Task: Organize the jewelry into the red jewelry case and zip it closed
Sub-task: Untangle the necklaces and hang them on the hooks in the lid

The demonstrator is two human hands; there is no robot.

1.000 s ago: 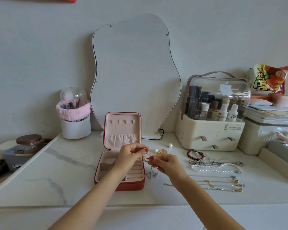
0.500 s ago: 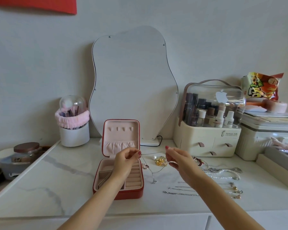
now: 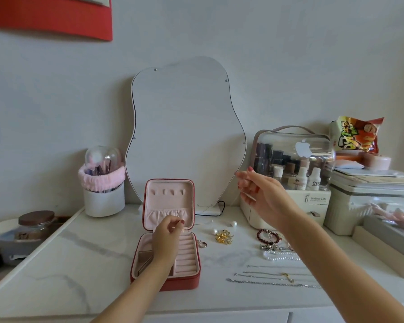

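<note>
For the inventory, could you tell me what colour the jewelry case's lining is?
Pale pink, inside the red case; the head view shows it best.

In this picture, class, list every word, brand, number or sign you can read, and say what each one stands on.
"Serious Life": front of the cream drawer box; the smaller line under it is too small to read.
"pooi pooi", roughly: white bottle inside the clear cover; unsure of the letters.
Apple logo, no words: white sticker on the clear cover.
Large yellow lettering: snack bag; too distorted to read.
No readable numbers.
</note>
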